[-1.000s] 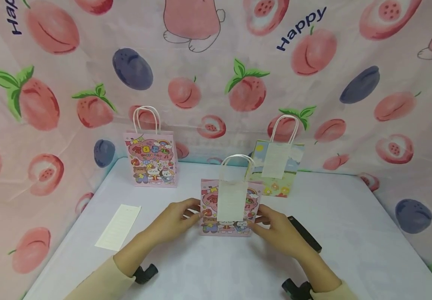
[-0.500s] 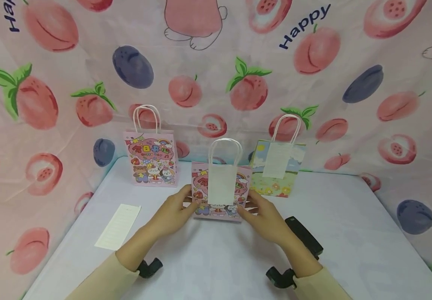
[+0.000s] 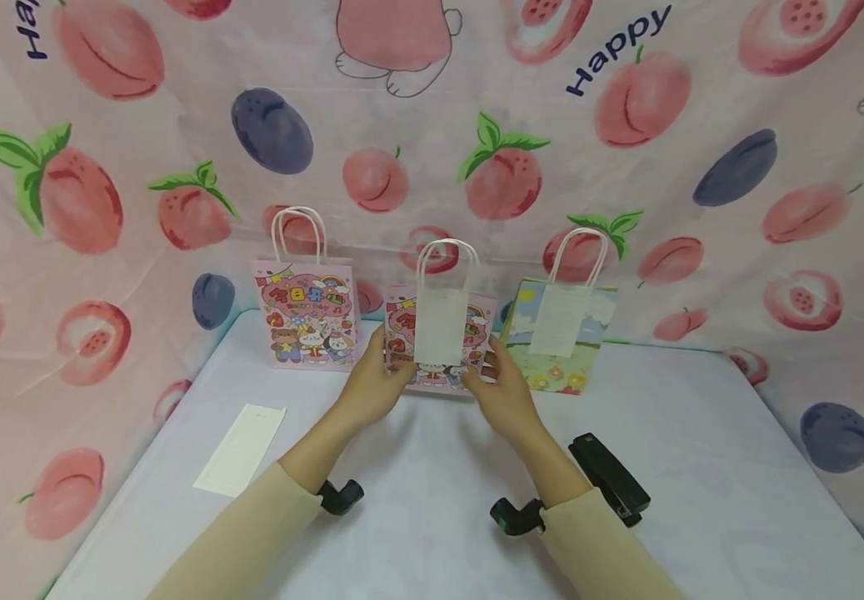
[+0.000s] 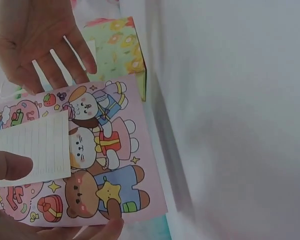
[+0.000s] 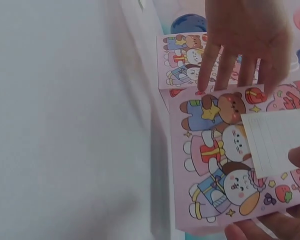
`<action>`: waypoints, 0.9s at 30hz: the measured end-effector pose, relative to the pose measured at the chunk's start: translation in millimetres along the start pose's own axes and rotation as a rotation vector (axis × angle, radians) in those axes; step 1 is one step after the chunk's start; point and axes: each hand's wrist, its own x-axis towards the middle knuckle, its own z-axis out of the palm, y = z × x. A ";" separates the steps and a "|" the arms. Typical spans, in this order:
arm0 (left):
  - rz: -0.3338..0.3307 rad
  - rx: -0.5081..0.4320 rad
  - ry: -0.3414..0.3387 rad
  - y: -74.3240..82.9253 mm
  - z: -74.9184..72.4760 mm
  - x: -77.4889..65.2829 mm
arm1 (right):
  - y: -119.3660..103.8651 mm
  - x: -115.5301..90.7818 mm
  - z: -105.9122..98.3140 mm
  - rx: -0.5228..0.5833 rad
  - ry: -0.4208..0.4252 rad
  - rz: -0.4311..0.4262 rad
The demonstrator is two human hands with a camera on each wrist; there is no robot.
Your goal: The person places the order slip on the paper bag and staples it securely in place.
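A pink paper gift bag [image 3: 402, 323] with cartoon animals and white handles stands upright near the back middle of the table. A lined white card [image 3: 441, 329] hangs over its front. My left hand [image 3: 372, 382] holds the bag's left side, thumb in front. On the opposite side, my right hand [image 3: 505, 392] grips it the same way. The left wrist view shows the bag's printed front [image 4: 107, 145] close up, fingers along its edges. Whether its base touches the table cannot be told.
A matching pink bag [image 3: 306, 317] stands at back left. At back right is a green-and-blue landscape bag [image 3: 551, 367] with its own white card [image 3: 559, 321]. Another white card [image 3: 240, 450] lies at left; a black stapler [image 3: 610, 475] lies at right. A fruit-print cloth [image 3: 432, 125] hangs behind.
Both hands have carried the pink bag away from the table's front, toward the back and slightly left, into the space between the two other bags.
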 end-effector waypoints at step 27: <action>-0.004 -0.146 0.103 -6.3 22.4 53.9 | 14.8 45.7 20.8 0.073 0.059 0.009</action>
